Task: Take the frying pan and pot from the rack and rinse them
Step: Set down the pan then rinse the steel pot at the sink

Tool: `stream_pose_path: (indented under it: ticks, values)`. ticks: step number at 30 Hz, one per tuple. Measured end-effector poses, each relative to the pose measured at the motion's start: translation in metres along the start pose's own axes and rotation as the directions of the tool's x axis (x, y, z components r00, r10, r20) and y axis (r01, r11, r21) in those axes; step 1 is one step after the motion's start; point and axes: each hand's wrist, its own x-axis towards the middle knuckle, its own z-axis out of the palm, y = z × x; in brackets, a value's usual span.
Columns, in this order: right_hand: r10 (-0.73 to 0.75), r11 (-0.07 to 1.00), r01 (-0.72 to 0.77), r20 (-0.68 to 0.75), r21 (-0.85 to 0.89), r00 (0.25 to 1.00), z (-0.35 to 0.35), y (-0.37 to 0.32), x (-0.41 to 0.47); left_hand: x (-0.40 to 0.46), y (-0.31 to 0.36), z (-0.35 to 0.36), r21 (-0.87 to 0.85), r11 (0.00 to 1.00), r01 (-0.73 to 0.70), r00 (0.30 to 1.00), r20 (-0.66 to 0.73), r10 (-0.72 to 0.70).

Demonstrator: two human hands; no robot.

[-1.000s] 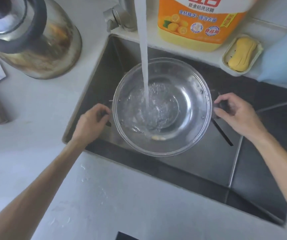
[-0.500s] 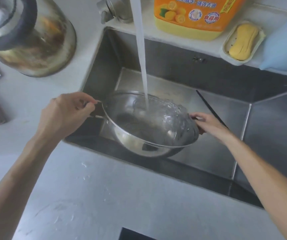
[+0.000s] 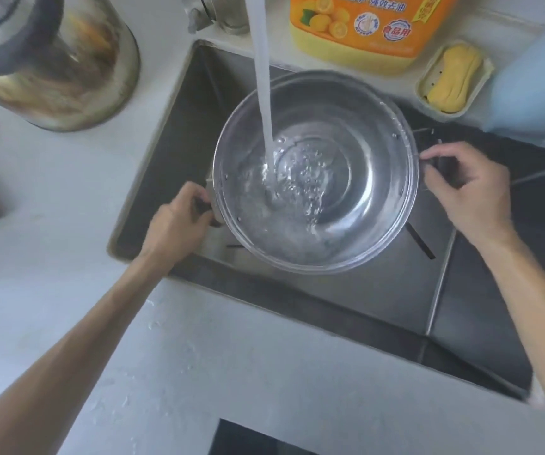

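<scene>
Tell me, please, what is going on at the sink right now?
A person is rinsing a steel pot over the sink. The left hand and the right hand each grip a side handle, holding the pot level and open side up. Tap water pours into it and pools at the bottom. A detergent bottle and a soap dish sit behind the sink.

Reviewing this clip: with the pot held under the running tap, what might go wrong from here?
1. The water stream hits the pot off-centre; filling could make it heavy and tip it toward one side.
2. The left hand and right hand each grip only a small side handle, which may be wet and slippery.
3. Splash may reach the soap bar or the detergent bottle just behind the sink.
</scene>
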Motion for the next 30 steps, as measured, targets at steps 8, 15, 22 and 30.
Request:
stream_pose_path:
  ticks: [8,15,22,30]
  values:
    - [0.433,0.861,-0.474,0.22,0.185,0.874,0.077,0.054,-0.028,-0.02,0.038,-0.063,0.153,0.914,-0.376,0.858,-0.316,0.406]
    - [0.518,0.807,-0.59,0.45,0.025,0.728,0.075,0.059,-0.023,-0.008,0.019,-0.065,0.1,0.995,-0.004,0.991,-0.135,0.018]
    - [0.23,0.973,-0.221,0.308,-0.065,0.923,0.02,0.01,0.017,0.004,-0.025,-0.012,0.158,0.984,0.088,0.843,0.514,-0.158]
    - [-0.034,0.999,0.034,-0.008,-0.007,0.999,0.012,-0.001,0.007,-0.007,-0.007,-0.01,-0.012,0.998,-0.056,0.997,-0.061,0.055]
